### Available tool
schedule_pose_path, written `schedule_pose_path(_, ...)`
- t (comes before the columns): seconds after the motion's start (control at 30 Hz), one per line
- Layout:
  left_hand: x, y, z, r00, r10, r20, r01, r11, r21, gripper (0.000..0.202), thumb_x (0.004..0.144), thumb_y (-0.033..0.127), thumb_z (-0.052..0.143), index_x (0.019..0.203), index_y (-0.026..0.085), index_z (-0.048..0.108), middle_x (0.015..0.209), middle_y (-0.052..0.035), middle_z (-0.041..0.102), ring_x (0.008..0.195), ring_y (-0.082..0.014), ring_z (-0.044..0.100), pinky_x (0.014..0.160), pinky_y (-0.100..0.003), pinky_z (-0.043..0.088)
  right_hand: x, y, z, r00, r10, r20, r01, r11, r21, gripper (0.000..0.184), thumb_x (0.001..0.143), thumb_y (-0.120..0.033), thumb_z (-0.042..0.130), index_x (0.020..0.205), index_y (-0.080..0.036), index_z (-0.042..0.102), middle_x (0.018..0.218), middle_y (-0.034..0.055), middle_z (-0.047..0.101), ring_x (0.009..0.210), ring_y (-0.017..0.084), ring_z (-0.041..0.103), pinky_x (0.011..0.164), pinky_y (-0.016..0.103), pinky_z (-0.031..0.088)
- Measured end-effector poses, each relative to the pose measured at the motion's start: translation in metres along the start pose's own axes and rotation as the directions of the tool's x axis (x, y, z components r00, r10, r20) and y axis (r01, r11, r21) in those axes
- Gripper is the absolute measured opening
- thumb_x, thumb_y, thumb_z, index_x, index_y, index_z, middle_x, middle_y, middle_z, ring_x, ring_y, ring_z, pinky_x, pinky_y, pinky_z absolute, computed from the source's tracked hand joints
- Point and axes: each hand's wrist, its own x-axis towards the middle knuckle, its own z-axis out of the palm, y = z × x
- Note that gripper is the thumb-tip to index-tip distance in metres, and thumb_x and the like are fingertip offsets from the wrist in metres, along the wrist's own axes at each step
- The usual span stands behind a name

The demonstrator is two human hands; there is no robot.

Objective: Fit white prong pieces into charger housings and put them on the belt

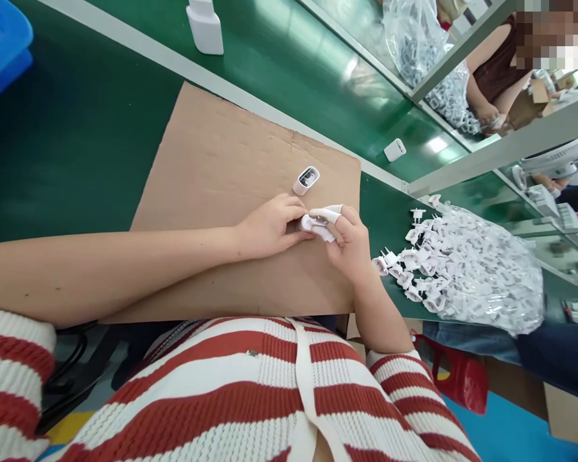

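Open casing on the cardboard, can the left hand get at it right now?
Probably yes: the casing is just beyond the left hand with nothing visible between, though that hand seems busy holding the white part with the right hand.

On a green bench (77, 154) before me lies a flat brown cardboard sheet (212, 167). Over its right part, a small white plastic piece (309, 223) sits between my left fingers (293, 210) and right fingers (349, 217). Just beyond them, on the sheet, is a hollow white oval housing (306, 180). Right of the sheet, loose white pronged plugs (421, 262) spread beside a clear plastic bag (496, 276) of white pieces. A blue plastic bin (0, 45) is at far left. Behind a straight pale rail (130, 40), a white plastic block (207, 32) stands left, a short white oval tube (394, 150) right.
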Motion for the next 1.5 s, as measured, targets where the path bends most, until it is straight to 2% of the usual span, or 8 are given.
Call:
schedule_pose_path(0.3, 0.001, -0.002, 0.002, 1.000, 0.014, -0.022, -0.014, 1.000, 0.011, 0.025, 0.097, 0.044, 0.066, 0.095, 0.021, 0.075, 0.101, -0.0090, 0.073, 0.099, -0.0270, 0.064, 0.095, -0.042, 0.053, 0.004, -0.009, -0.001, 0.999, -0.050, -0.012, 0.047, 0.980, -0.193, 0.029, 0.097, -0.011, 0.051, 0.104, -0.025, 0.075, 0.085, 0.0059, 0.059, 0.087, 0.024, 0.060, 0.085, 0.038, 0.055)
schedule_pose_path(0.43, 0.001, -0.006, 0.005, 0.999, -0.001, -0.051, 0.001, 1.000, 0.016, 0.025, 0.095, 0.046, 0.069, 0.096, 0.021, 0.074, 0.101, -0.0089, 0.073, 0.100, -0.0274, 0.066, 0.096, -0.042, 0.054, 0.007, -0.004, 0.002, 0.997, -0.073, -0.029, 0.066, 0.975, -0.212, 0.027, 0.091, -0.008, 0.052, 0.090, -0.025, 0.072, 0.078, 0.0018, 0.052, 0.078, 0.021, 0.056, 0.107, 0.042, 0.052)
schedule_pose_path(0.67, 0.000, -0.010, 0.008, 0.999, 0.024, -0.042, -0.021, 0.998, 0.055, 0.029, 0.096, 0.047, 0.067, 0.111, 0.022, 0.072, 0.109, -0.0104, 0.075, 0.103, -0.0300, 0.068, 0.096, -0.047, 0.055, 0.004, -0.009, -0.004, 0.998, 0.067, 0.019, -0.065, 0.994, -0.083, 0.043, 0.090, -0.017, 0.064, 0.132, -0.026, 0.071, 0.108, 0.0069, 0.074, 0.108, 0.026, 0.069, 0.124, 0.050, 0.042)
schedule_pose_path(0.83, -0.013, 0.010, -0.008, 0.992, 0.107, -0.068, -0.097, 0.985, 0.142, 0.024, 0.100, 0.041, 0.065, 0.120, 0.030, 0.069, 0.109, -0.0071, 0.077, 0.102, -0.0293, 0.070, 0.096, -0.048, 0.056, -0.065, -0.001, -0.039, 0.979, 0.183, -0.087, -0.192, 0.976, -0.103, 0.062, 0.102, -0.030, 0.059, 0.163, -0.032, 0.047, 0.167, 0.0103, 0.049, 0.155, 0.031, 0.045, 0.129, 0.053, 0.038)
schedule_pose_path(0.93, -0.009, 0.016, -0.028, 0.973, 0.143, -0.180, -0.107, 0.975, 0.196, 0.026, 0.097, 0.042, 0.069, 0.121, 0.034, 0.067, 0.116, -0.0052, 0.077, 0.106, -0.0288, 0.071, 0.097, -0.048, 0.057, -0.122, 0.026, -0.044, 0.925, 0.327, -0.192, -0.375, 0.859, -0.348, 0.054, 0.099, -0.020, 0.055, 0.153, -0.022, 0.060, 0.163, 0.0167, 0.054, 0.157, 0.039, 0.039, 0.127, 0.064, 0.037)
schedule_pose_path(1.07, 0.033, -0.009, -0.062, 0.917, 0.025, -0.397, 0.106, 0.947, 0.305, 0.036, 0.089, 0.049, 0.072, 0.118, 0.029, 0.067, 0.114, -0.0064, 0.075, 0.102, -0.0282, 0.070, 0.091, -0.043, 0.057, -0.151, 0.062, -0.041, 0.890, 0.372, -0.264, -0.452, 0.797, -0.402, 0.054, 0.094, -0.008, 0.045, 0.142, -0.016, 0.070, 0.145, 0.0167, 0.066, 0.141, 0.037, 0.052, 0.121, 0.059, 0.045)
schedule_pose_path(1.3, 0.130, -0.096, -0.106, 0.857, -0.286, -0.429, 0.469, 0.777, 0.419, 0.037, 0.090, 0.045, 0.064, 0.119, 0.022, 0.065, 0.121, -0.0112, 0.074, 0.109, -0.0294, 0.067, 0.097, -0.039, 0.051, -0.065, 0.086, -0.060, 0.838, 0.513, -0.183, -0.541, 0.746, -0.388, 0.050, 0.085, -0.001, 0.053, 0.126, -0.018, 0.077, 0.129, 0.0179, 0.068, 0.123, 0.037, 0.053, 0.100, 0.050, 0.053)
schedule_pose_path(1.5, 0.158, -0.110, -0.116, 0.756, -0.414, -0.507, 0.633, 0.660, 0.405, 0.051, 0.079, 0.038, 0.071, 0.124, 0.016, 0.065, 0.127, -0.0201, 0.071, 0.124, -0.0425, 0.061, 0.108, -0.054, 0.043, 0.000, 0.095, -0.062, 0.840, 0.506, -0.195, -0.542, 0.785, -0.299, 0.025, 0.080, -0.015, 0.072, 0.105, -0.020, 0.073, 0.121, 0.0136, 0.072, 0.114, 0.031, 0.063, 0.094, 0.043, 0.055)
